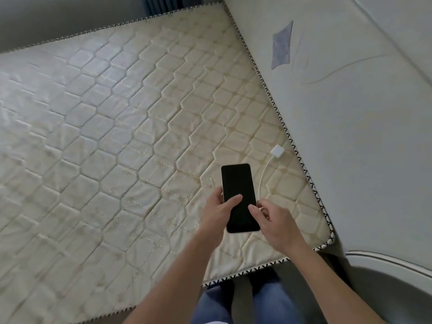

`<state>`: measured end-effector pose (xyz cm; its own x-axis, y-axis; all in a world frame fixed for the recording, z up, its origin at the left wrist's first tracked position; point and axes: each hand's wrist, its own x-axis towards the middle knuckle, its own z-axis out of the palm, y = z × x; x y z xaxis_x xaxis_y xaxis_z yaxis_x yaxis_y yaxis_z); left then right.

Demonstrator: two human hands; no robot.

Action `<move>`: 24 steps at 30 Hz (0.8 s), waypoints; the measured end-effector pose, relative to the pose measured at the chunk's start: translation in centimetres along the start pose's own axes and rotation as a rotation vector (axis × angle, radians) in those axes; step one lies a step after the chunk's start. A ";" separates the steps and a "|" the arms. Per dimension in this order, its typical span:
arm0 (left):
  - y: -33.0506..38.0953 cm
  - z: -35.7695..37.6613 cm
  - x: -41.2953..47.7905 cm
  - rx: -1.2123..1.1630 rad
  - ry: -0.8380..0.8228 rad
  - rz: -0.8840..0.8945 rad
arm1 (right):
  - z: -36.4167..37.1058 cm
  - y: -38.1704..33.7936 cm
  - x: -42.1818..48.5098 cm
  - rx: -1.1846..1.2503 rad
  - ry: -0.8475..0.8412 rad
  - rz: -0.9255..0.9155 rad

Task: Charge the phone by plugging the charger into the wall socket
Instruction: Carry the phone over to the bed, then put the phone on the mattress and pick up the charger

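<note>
Between both sets of fingers: phone (239, 197) clamped in left hand (216, 210), right hand (274, 222) fingers loosely apart at its edge, white charger (277, 151) beyond on mattress (117, 113); no socket visible, so cable (263, 177) may fall short.

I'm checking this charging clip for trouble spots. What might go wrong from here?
The phone is held over the mattress mostly by the left hand; it may slip while the right hand handles the white cable. The charger lies loose near the mattress edge by the wall; a tug might drag it off.
</note>
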<state>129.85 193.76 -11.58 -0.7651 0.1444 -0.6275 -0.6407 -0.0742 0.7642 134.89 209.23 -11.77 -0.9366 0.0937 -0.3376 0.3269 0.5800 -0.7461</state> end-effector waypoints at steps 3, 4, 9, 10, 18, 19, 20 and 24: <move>-1.9 0.8 4.3 0.025 0.044 -0.043 | 0.5 3.4 3.4 -0.039 -0.054 0.012; -2.7 1.1 5.9 0.037 0.056 -0.051 | 0.6 4.5 4.7 -0.067 -0.070 0.009; -7.2 2.7 13.6 0.041 0.109 -0.108 | 2.1 10.4 10.8 -0.193 -0.156 0.026; -8.2 3.0 15.4 0.025 0.115 -0.119 | 2.6 11.7 12.1 -0.215 -0.165 0.026; -16.2 4.1 28.6 0.026 0.181 -0.165 | 7.1 21.8 21.3 -0.370 -0.284 0.050; -16.9 4.0 29.9 0.063 0.188 -0.165 | 7.5 22.9 22.0 -0.386 -0.299 0.045; -17.5 3.9 31.0 0.108 0.194 -0.161 | 7.8 24.0 22.5 -0.410 -0.308 0.029; -19.3 3.5 34.0 0.288 0.260 -0.125 | 8.8 27.1 23.8 -0.591 -0.313 -0.071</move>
<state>116.40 203.56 -47.13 -0.6968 -0.1225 -0.7067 -0.7139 0.2127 0.6671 122.56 220.06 -45.11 -0.8432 -0.1485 -0.5167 0.0587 0.9299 -0.3630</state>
